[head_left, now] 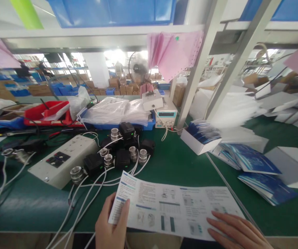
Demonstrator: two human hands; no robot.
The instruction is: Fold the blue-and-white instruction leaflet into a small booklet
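A printed instruction sheet (169,207) lies unfolded on the green table mat (180,162) at the near edge. My left hand (112,226) pinches the sheet's left end between thumb and fingers. My right hand (238,230) lies flat with stretched fingers on the sheet's right end. Just beyond the sheet sits a cluster of black devices with metal threaded ends (124,148) and white cables (86,197).
A beige power strip box (63,160) sits left of the devices. A white box of blue leaflets (202,136) and loose blue booklets (252,160) lie to the right. A red tray (50,114), plastic bags, a small meter (165,116) and a slanted frame post (198,69) stand behind.
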